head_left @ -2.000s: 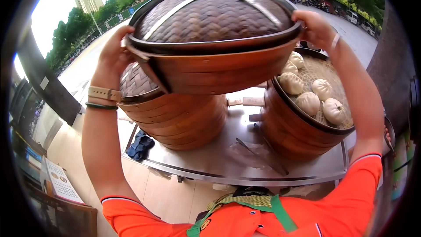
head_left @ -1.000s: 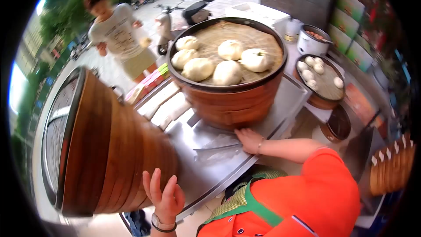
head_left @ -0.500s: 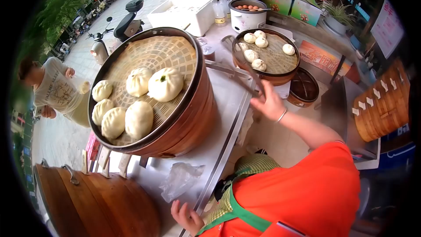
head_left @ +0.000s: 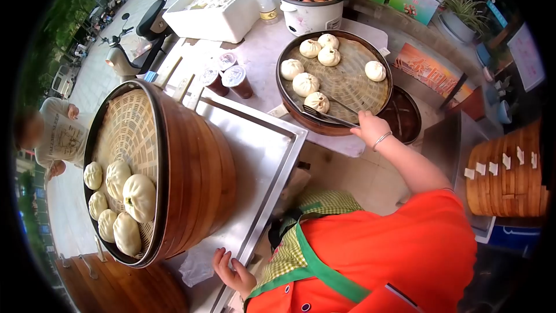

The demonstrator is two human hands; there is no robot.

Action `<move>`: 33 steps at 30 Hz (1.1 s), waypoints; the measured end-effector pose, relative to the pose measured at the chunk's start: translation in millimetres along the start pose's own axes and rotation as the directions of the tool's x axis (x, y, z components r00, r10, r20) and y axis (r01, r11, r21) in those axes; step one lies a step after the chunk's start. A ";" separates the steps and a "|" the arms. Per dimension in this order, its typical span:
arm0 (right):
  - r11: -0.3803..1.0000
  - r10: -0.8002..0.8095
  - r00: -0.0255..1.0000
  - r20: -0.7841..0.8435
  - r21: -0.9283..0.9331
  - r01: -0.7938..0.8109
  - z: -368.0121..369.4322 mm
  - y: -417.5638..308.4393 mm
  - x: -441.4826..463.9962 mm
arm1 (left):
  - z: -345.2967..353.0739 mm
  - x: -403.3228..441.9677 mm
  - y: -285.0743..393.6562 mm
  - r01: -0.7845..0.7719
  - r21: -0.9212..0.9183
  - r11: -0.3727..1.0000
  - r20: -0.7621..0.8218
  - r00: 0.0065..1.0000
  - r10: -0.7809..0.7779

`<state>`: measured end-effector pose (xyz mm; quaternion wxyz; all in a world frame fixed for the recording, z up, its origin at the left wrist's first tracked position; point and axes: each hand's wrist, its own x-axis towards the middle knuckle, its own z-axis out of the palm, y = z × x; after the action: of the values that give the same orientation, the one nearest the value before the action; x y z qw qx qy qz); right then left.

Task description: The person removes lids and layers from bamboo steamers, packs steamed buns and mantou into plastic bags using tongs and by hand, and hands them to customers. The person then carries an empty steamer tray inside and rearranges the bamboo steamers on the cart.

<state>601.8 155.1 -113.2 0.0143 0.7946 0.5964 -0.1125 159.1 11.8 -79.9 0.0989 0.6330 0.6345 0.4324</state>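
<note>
The right hand (head_left: 370, 130) is closed around the handle end of metal tongs (head_left: 336, 119). Their two slim arms stand apart on either side of one pleated bun (head_left: 317, 103); whether they press on it cannot be told. The bun lies just inside the near rim of a round, dark-rimmed steamer (head_left: 354, 68) with a woven bamboo mat. Seven white buns lie there, six grouped toward one side and one alone near the opposite rim. This steamer is at the right edge of a pale tabletop (head_left: 260, 61).

The left hand (head_left: 234, 271) holds nothing, its fingers parted and loosely curved, beside the near edge of a shiny steel table (head_left: 255, 150). A tall wooden steamer stack (head_left: 196, 168) on that table carries six buns, smooth-sided and pleated on top.

Along the tabletop's far edge are a white foam box (head_left: 223, 23) and a rounded white cooker (head_left: 307, 21) of brown eggs; nearer stand three lidded plastic cups (head_left: 237, 81) of dark drink.
</note>
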 end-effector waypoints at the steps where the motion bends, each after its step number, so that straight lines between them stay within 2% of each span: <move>1: 0.998 -0.051 0.999 0.000 0.038 0.051 6.9 10.6 7.4 | 9.7 0.9 7.4 0.015 -0.018 1.000 0.000 1.000 -0.015; 2: 0.992 -0.104 0.995 -0.003 0.075 0.104 10.0 19.7 13.1 | 15.6 2.2 15.1 0.023 -0.015 1.000 0.002 1.000 -0.023; 3: 0.961 -0.069 0.991 0.116 0.275 0.035 1.4 29.0 18.5 | 20.0 5.6 21.7 -0.005 -0.003 1.000 0.034 0.999 0.005; 4: 0.961 -0.071 0.991 0.116 0.275 0.037 -3.0 39.8 19.3 | 23.6 9.1 27.8 -0.036 0.008 0.999 0.065 0.997 0.035; 5: 0.809 0.003 0.954 0.299 0.561 -0.178 -5.9 52.5 19.1 | 26.8 11.5 33.7 -0.042 0.015 0.999 0.062 0.997 0.041; 6: 0.548 0.006 0.876 0.482 0.731 -0.406 -9.3 64.3 19.5 | 29.3 12.9 36.9 -0.042 0.016 0.999 0.058 0.997 0.041; 7: 0.476 0.003 0.856 0.517 0.752 -0.456 -12.3 72.1 16.3 | 30.9 15.3 38.0 -0.052 0.035 0.998 0.069 0.996 0.050; 8: 0.478 -0.001 0.858 0.514 0.754 -0.451 -11.5 79.3 15.3 | 32.3 17.8 38.3 -0.062 0.054 0.997 0.081 0.995 0.058; 10: 0.549 0.022 0.888 0.460 0.737 -0.395 -10.6 88.3 12.5 | 35.1 21.6 37.8 -0.063 0.048 0.997 0.080 0.995 0.059; 11: 0.715 -0.010 0.940 0.341 0.659 -0.232 -10.9 89.8 12.5 | 37.5 24.0 38.8 -0.045 0.025 0.999 0.092 0.995 0.042; 12: 0.715 -0.009 0.938 0.346 0.658 -0.236 -10.4 89.6 13.5 | 40.4 26.6 41.4 -0.024 0.003 1.000 0.107 0.994 0.024; 13: 0.862 -0.100 0.982 0.159 0.507 0.006 -8.8 87.0 13.5 | 42.9 30.3 44.8 -0.050 -0.012 0.999 0.141 0.989 0.051; 14: 0.931 -0.236 0.972 -0.006 0.285 0.228 -7.0 81.2 12.6 | 45.5 35.5 49.9 -0.073 -0.028 0.997 0.174 0.982 0.077; 15: 0.959 -0.162 0.984 0.072 0.249 0.139 -16.5 64.5 8.9 | 47.7 39.6 54.7 -0.126 -0.004 0.992 0.198 0.972 0.125; 16: 0.959 -0.161 0.984 0.078 0.250 0.137 -13.3 62.4 6.7 | 46.7 40.8 57.2 -0.124 -0.002 0.992 0.203 0.972 0.121; 18: 0.967 -0.130 0.991 0.013 0.222 0.124 -8.7 59.2 3.8 | 48.1 46.1 59.7 -0.244 0.047 0.969 0.281 0.934 0.222; 20: 0.955 -0.097 0.995 -0.021 0.281 0.099 -11.5 65.4 -2.2 | 48.3 44.6 55.2 -0.237 0.035 0.971 0.262 0.940 0.220; 22: 0.943 0.062 0.956 -0.288 0.330 0.038 -6.2 78.4 -2.7 | 46.7 39.7 49.2 -0.156 0.016 0.988 0.226 0.963 0.149; 23: 0.950 0.061 0.948 -0.312 0.310 0.041 -7.5 85.9 3.8 | 47.0 38.3 49.4 -0.115 -0.002 0.993 0.203 0.973 0.113; 26: 0.978 0.044 0.993 -0.107 0.208 -0.021 -19.3 79.1 25.3 | 49.3 34.8 44.3 -0.079 -0.010 0.997 0.203 0.976 0.079; 30: 0.991 -0.054 0.995 -0.081 0.116 0.063 -34.4 66.7 10.3 | 44.6 38.1 40.8 -0.184 0.044 0.982 0.245 0.955 0.168; 32: 0.998 -0.024 0.999 -0.027 0.053 0.025 -41.0 59.7 -0.7 | 45.4 34.2 37.2 -0.045 0.007 0.999 0.185 0.982 0.043; 33: 0.998 -0.061 0.997 -0.046 -0.016 0.060 -36.4 56.4 -2.6 | 46.5 33.8 36.3 -0.020 0.008 1.000 0.183 0.983 0.018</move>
<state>660.6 142.0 -83.5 0.0029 0.7785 0.6211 -0.0900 210.4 55.2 -69.3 0.1496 0.6763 0.6189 0.3703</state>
